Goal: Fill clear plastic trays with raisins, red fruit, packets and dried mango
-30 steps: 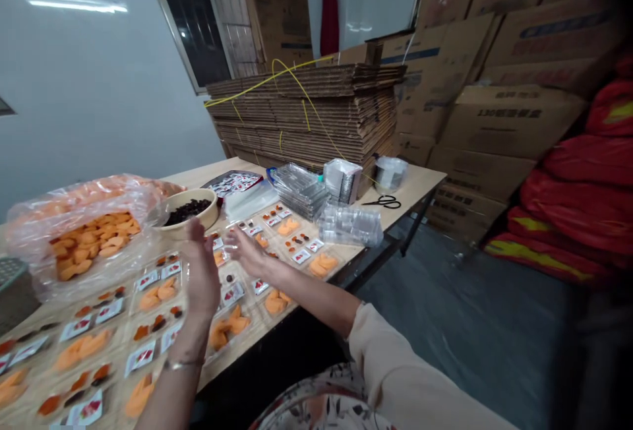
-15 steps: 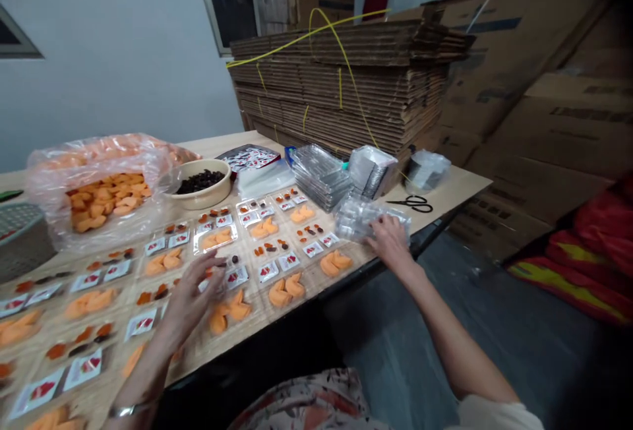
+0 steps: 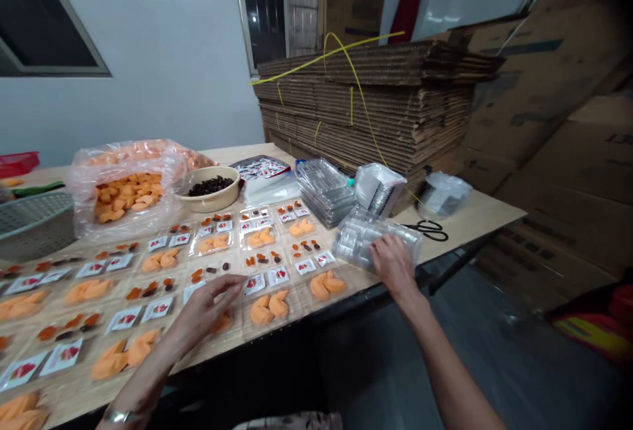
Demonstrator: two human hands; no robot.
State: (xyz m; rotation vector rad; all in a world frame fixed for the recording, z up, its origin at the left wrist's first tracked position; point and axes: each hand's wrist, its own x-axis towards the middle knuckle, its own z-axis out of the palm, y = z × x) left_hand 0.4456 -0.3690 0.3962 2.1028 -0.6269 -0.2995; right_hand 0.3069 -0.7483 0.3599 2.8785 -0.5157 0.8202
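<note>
My left hand [image 3: 210, 305] hovers low over one of the filled clear plastic trays, fingers stretched out and holding nothing. It partly hides that tray's packet and orange pieces. My right hand [image 3: 395, 265] lies on a pile of clear plastic trays [image 3: 353, 242] near the table's right edge, fingers bent onto them; the exact grip is partly hidden. Rows of filled trays hold orange curved pieces [image 3: 326, 285], small white packets with a red print [image 3: 277, 276] and orange and dark dried fruit bits [image 3: 263, 258].
Behind the rows stand an open bag of orange pieces [image 3: 129, 196], a cream bowl [image 3: 210, 202] of dark fruit and a packet pile [image 3: 260, 167]. Stacked clear trays [image 3: 324, 189] and black scissors [image 3: 429, 229] sit to the right. Flattened cardboard [image 3: 356, 107] rises behind.
The view has swung left, so most things appear shifted to the right. Over the tray, my left hand has moved a little right and its fingers have straightened. My right hand stays on the clear trays.
</note>
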